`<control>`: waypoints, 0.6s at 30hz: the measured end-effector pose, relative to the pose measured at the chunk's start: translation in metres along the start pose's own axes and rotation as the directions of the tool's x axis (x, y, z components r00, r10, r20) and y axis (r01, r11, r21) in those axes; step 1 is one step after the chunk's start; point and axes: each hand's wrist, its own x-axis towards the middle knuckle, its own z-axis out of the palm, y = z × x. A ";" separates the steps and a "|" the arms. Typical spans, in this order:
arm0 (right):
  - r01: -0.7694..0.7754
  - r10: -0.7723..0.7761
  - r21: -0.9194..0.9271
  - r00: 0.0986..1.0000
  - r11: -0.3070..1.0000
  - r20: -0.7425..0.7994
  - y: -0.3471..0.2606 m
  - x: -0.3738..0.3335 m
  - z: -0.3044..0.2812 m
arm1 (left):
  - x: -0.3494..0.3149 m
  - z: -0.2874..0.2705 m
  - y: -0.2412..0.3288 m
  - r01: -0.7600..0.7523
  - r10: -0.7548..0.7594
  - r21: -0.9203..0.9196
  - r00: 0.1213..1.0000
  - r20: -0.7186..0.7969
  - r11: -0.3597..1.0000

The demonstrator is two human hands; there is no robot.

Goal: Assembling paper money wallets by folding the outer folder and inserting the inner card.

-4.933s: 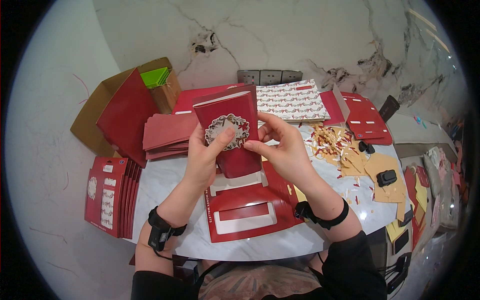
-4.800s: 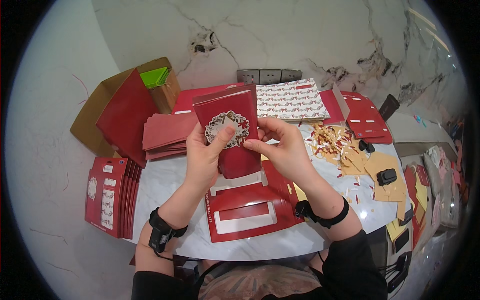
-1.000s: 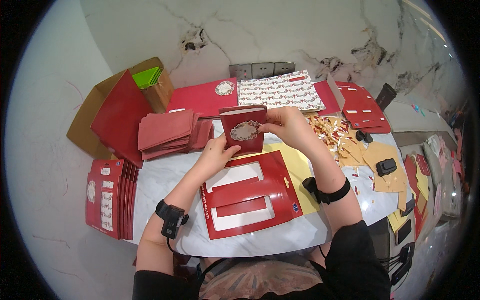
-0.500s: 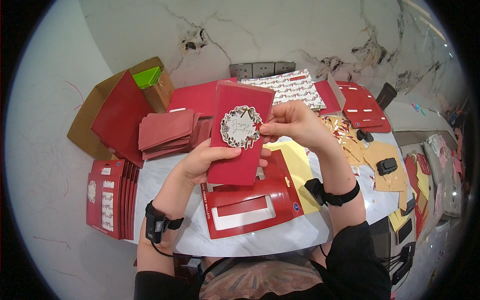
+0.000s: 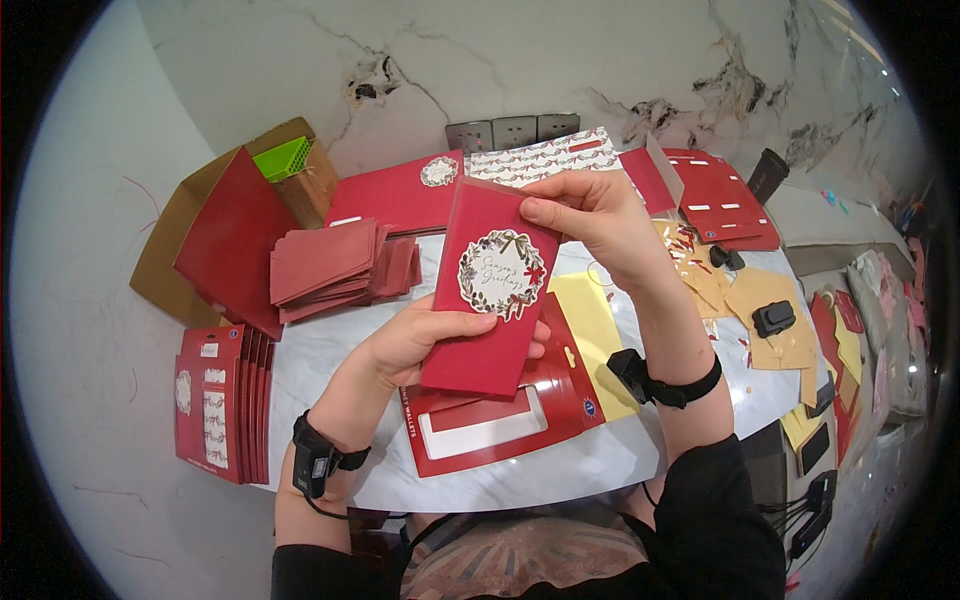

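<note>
A tall red money wallet (image 5: 468, 350) is raised over the table, tilted slightly, with a wreath decoration (image 5: 500, 273) on its front. My left hand (image 5: 405, 342) grips its lower left side, thumb on the front by the wreath and fingers wrapped behind. At the upper right edge, my right hand (image 5: 605, 213) pinches the wallet near its top corner; the fingertips behind it are hidden. Beneath lies a flat red card package (image 5: 565, 400) with a cut-out window, partly covered by the wallet. A yellow sheet (image 5: 608, 350) sticks out from under that package.
Left stand a pile of dull-red envelopes (image 5: 325, 265), upright red packs (image 5: 210, 405) and a cardboard box (image 5: 165, 255) with a green basket (image 5: 282, 160). Behind are a red sheet (image 5: 390, 195) and patterned paper (image 5: 545, 155). Tan paper with scraps (image 5: 700, 275) and a black device (image 5: 773, 319) lie right.
My right hand has moved up from the wreath's right side to the wallet's upper edge. The wallet has shifted slightly down and right and tilted more, while my left hand keeps its hold.
</note>
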 end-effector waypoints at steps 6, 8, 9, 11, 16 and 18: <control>0.057 -0.056 -0.032 0.998 0.998 0.014 -0.004 -0.002 0.001 | 0.000 0.005 -0.003 0.017 -0.015 -0.074 1.000 0.026 0.997; 0.083 -0.083 -0.022 0.996 0.996 0.028 -0.002 -0.001 0.001 | -0.001 0.005 -0.004 -0.015 0.015 0.014 1.000 -0.026 1.000; 0.093 -0.093 -0.051 0.996 0.994 0.014 -0.001 -0.001 0.002 | -0.001 0.004 -0.006 -0.016 0.017 0.013 0.999 -0.027 1.000; 0.107 -0.107 -0.079 0.994 0.991 0.008 -0.002 0.000 0.003 | -0.003 0.001 -0.009 -0.111 0.141 0.166 0.974 -0.177 0.980; 0.118 -0.122 -0.067 0.991 0.991 -0.059 0.004 0.002 0.002 | -0.003 -0.006 -0.006 -0.208 0.263 0.291 0.951 -0.163 0.934; 0.204 -0.265 -0.323 0.951 0.924 -0.157 0.009 0.001 0.010 | -0.001 -0.008 -0.006 -0.226 0.265 0.226 0.951 -0.159 0.948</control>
